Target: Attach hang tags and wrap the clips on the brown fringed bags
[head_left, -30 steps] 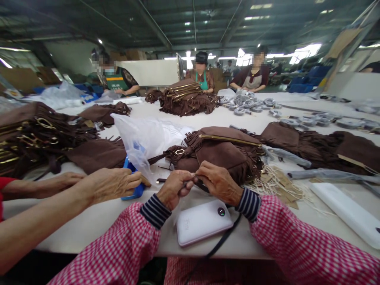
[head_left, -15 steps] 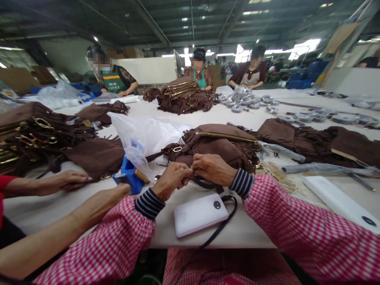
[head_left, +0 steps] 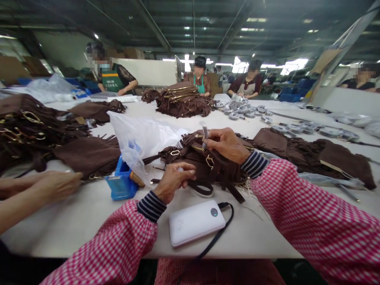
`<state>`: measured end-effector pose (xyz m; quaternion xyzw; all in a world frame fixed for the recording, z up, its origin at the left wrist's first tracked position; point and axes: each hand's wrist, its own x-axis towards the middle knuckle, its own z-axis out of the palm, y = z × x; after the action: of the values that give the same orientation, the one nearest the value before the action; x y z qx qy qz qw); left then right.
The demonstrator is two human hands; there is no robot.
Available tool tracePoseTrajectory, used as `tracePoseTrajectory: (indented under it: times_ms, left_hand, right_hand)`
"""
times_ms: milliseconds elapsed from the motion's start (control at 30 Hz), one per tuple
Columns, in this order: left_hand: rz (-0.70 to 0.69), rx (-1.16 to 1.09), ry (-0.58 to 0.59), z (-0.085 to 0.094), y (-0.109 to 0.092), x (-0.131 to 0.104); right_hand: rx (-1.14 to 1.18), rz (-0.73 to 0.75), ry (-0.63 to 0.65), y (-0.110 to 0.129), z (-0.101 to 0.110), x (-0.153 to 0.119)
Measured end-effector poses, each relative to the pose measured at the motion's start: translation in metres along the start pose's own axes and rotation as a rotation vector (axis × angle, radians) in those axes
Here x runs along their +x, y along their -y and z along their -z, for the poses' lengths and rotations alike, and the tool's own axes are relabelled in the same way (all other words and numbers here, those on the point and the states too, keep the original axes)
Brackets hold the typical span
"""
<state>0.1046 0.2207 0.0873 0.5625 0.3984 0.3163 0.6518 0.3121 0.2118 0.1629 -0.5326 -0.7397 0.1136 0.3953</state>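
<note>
My right hand (head_left: 224,145) pinched a greyish piece (head_left: 204,132) over the brown fringed bag (head_left: 192,162) before me; whether my curled left hand (head_left: 173,180) held anything, I couldn't tell. The gold clasp (head_left: 209,161) was on; the strap (head_left: 234,193), loose, seemed unfinished

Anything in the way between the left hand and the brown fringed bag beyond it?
Nothing visible blocks the left hand from the brown fringed bag. A loop of dark strap lies just to the hand's right, and the white device lies on the near side, out of that path.
</note>
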Motion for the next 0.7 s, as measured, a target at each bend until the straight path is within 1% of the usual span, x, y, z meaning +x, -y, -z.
tracePoseTrajectory:
  times_ms: [100,167,267,333,367,433,500,533,633,700]
  left_hand:
    - [-0.041,0.020,0.024,-0.019,0.002,0.015]
    - [-0.058,0.044,0.085,-0.033,0.000,0.024]
    - [-0.014,0.074,0.186,-0.051,-0.001,0.032]
    - [0.015,0.078,0.217,-0.056,0.002,0.033]
    - [0.017,0.073,0.218,-0.056,0.004,0.033]
    - [0.007,0.059,0.173,-0.049,0.007,0.029]
    - [0.015,0.052,0.131,-0.033,0.009,0.022]
    - [0.027,0.049,0.130,-0.024,0.009,0.017]
    - [0.054,0.038,0.188,0.001,0.010,0.004]
    - [0.056,0.056,0.161,0.009,0.010,-0.001]
  right_hand:
    - [0.088,-0.075,-0.037,0.000,0.000,0.004]
    - [0.150,-0.117,-0.077,0.000,-0.003,0.006]
    - [0.236,-0.143,-0.130,-0.002,-0.009,0.007]
    - [0.285,-0.157,-0.178,-0.004,-0.013,0.007]
    - [0.318,-0.170,-0.207,-0.005,-0.014,0.007]
    - [0.401,-0.212,-0.262,-0.009,-0.015,0.005]
    - [0.479,-0.253,-0.285,-0.013,-0.016,0.002]
    - [0.508,-0.268,-0.285,-0.014,-0.017,-0.001]
    - [0.565,-0.284,-0.274,-0.015,-0.023,-0.006]
    - [0.597,-0.284,-0.290,-0.014,-0.028,-0.005]
